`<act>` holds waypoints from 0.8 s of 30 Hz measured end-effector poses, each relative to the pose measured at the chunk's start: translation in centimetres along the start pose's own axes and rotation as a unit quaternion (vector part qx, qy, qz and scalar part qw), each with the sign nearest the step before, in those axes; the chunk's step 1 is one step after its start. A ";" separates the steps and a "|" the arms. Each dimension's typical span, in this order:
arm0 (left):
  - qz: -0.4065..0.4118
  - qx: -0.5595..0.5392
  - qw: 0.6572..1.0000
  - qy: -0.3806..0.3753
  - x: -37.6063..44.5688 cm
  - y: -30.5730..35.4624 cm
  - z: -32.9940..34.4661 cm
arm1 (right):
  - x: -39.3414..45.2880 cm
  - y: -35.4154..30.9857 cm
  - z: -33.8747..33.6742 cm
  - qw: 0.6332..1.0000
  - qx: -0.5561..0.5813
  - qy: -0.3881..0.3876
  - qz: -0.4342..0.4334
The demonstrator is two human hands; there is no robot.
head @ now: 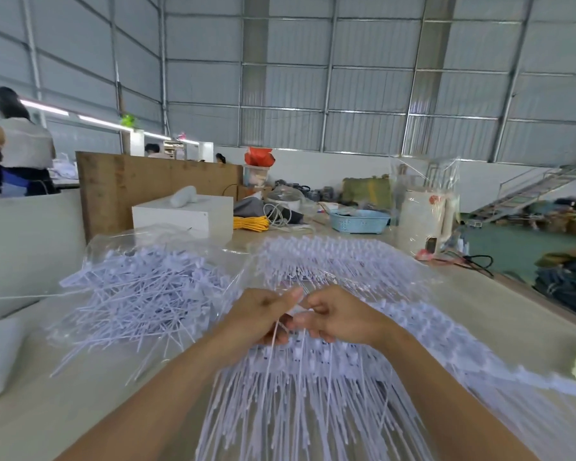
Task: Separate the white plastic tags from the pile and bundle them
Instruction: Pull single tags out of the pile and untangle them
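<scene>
Both hands meet at centre, above the near pile. My left hand [263,316] has its fingers [288,299] curled, pinching a few thin white plastic tag strands [273,347] that run down and toward me from the grip. My right hand [335,319] sits just beside it, touching, fingers curled inward on the same thin strands at the meeting point; the exact strand count is blurred and I cannot tell it.

Under and in front of both hands: a wide fanned spread of long white plastic tags [313,394], stems pointing near, heads lined in rows toward the far and right side. More rows of the same tags [330,257] lie far of the hands, under clear plastic film.

Left of the hands, apart from them: a loose tangled heap of white plastic tags [140,294] lying in an opened clear plastic bag [113,244].

All of this lies on the pale beige desk [47,410].

Far side of the desk: a white rectangular box [183,216], a yellow coiled cord [250,222], a light blue perforated plastic basket [359,221], and a white kettle-like appliance wrapped in clear plastic [426,217]. A person in a pale top [20,144] stands at far left, blurred.
</scene>
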State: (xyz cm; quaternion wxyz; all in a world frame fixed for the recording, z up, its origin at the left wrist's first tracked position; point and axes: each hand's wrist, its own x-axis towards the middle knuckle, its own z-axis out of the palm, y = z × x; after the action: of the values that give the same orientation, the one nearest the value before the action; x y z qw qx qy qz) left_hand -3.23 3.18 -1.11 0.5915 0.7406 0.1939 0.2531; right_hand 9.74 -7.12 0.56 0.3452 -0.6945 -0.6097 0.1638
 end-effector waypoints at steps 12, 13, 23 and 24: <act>0.031 -0.057 0.996 -0.058 -0.3 0.4 -0.3 | -0.8 -0.9 0.0 0.996 0.073 -0.003 -0.055; 0.035 -0.056 0.994 -0.088 -0.4 0.5 -0.6 | -1.0 -0.9 -0.4 0.993 0.107 -0.020 -0.054; 0.005 -0.126 0.992 -0.030 0.3 0.3 -0.9 | -2.4 -1.9 -2.1 0.982 0.165 -0.047 -0.077; -0.003 -0.122 0.992 -0.022 0.3 0.2 -0.7 | -2.4 -2.0 -1.9 0.986 0.139 -0.050 -0.075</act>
State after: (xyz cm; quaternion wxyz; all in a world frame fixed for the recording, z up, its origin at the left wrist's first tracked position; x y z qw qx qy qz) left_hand -3.41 3.86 -0.79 0.6820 0.6681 0.1506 0.2565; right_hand 9.01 -9.92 2.86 0.4186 -0.5829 -0.6481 0.2549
